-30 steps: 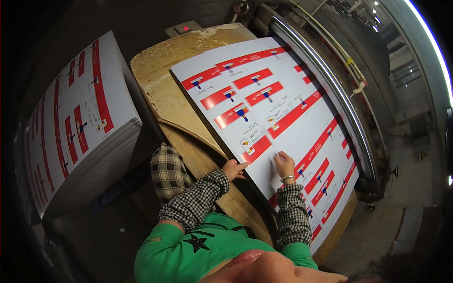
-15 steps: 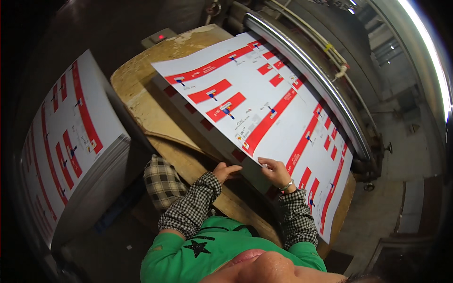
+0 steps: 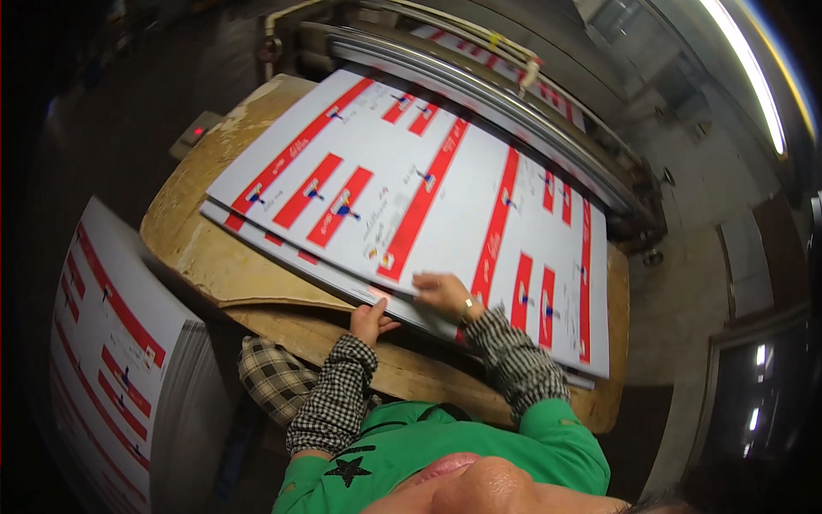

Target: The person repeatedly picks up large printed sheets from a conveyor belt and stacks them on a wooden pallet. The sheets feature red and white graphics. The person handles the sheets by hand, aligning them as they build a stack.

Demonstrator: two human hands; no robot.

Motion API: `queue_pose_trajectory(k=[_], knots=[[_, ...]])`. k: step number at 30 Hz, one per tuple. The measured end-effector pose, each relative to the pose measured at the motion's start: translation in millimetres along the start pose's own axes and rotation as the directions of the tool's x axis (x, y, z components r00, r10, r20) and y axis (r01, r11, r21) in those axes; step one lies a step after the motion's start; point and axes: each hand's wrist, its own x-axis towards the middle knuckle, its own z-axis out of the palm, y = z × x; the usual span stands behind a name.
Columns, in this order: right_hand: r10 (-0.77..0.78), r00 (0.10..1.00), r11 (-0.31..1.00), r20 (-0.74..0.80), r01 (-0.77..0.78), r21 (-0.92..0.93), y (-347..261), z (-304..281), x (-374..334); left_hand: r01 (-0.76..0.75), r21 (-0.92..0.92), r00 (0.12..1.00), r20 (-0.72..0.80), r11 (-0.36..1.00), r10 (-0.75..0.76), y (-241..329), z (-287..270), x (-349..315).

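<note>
A large white printed sheet (image 3: 462, 231) with red bands and small blue figures lies on the worn wooden board, its far edge at the machine's metal roller (image 3: 479, 90). Under its near left edge another printed sheet (image 3: 282, 248) peeks out, slightly offset. My left hand (image 3: 370, 324) is at the sheets' near edge, thumb raised against it and fingers apart. Just to the right, my right hand (image 3: 443, 294) is over the near edge of the top sheet. Its fingers are smeared by motion, so their grip is unclear.
A tall stack of similar printed sheets (image 3: 111, 343) stands at the left. The wooden board (image 3: 184, 206) has a worn edge. Beside it sits a small box with a red light (image 3: 197, 133). More printed sheet (image 3: 492, 58) shows behind the roller.
The top sheet, tilted and raised at its near edge before, now lies nearly flat and lined up over the one below. My right hand no longer pinches its edge. The view has turned.
</note>
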Motion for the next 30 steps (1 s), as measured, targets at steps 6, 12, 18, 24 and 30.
queue_pose_trajectory(k=[6,12,18,24,30], knots=[[0.061,0.982,0.962,-0.179,-0.105,-0.251,-12.9,-2.3,19.3,-0.059,-0.006,0.997,0.053,0.998,0.059,-3.1,0.8,3.6],[-0.147,0.976,0.855,-0.158,0.045,-0.517,-16.6,38.1,-46.1,-0.040,0.051,0.984,0.174,0.998,0.031,-5.4,-7.4,7.0],[-0.084,0.995,0.967,-0.049,0.069,-0.246,-18.4,5.8,-35.7,-0.039,0.052,0.935,0.355,0.998,0.018,-4.6,-19.8,6.2],[-0.274,0.925,0.955,-0.264,0.229,-0.189,-37.2,-10.4,-48.2,0.049,0.146,0.966,-0.258,0.988,-0.010,-20.9,-33.0,23.6],[-0.131,0.981,0.984,-0.145,0.111,-0.139,-23.6,14.1,-58.6,-0.043,0.312,0.994,-0.084,0.949,0.072,-21.0,-36.1,28.6]])
